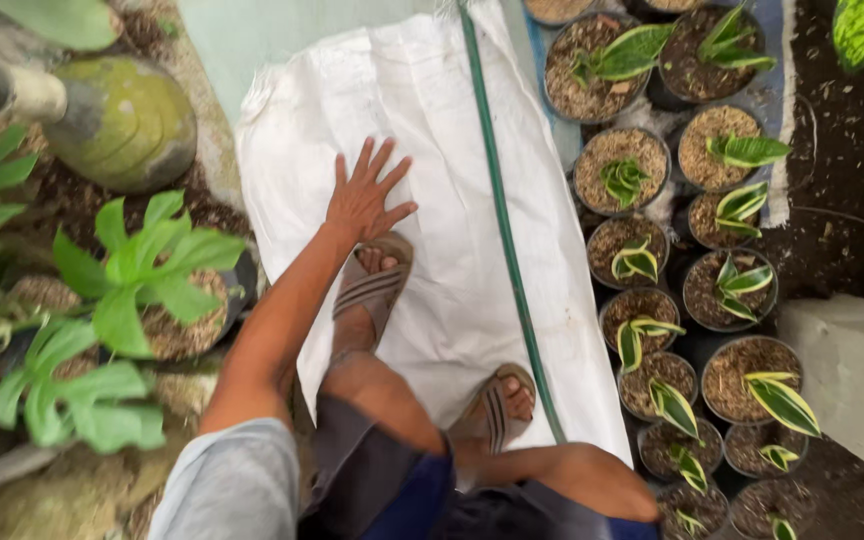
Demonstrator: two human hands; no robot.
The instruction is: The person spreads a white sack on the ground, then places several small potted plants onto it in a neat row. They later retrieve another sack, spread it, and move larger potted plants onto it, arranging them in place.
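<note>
My left hand [365,195] hangs open with fingers spread above a white woven sack [432,150] that lies flat on the ground. It holds nothing. Both my sandalled feet stand on the sack, the left foot [372,290] just under the hand. My right hand is hidden; only the right forearm [577,475] shows at the bottom edge, below my right foot [500,405].
A green hose [502,230] runs lengthwise along the sack's right side. Several black pots of small variegated plants [642,260] stand to the right. A large-leafed potted plant [142,280] and a mossy round pot [127,120] are on the left. A concrete block [852,370] sits at far right.
</note>
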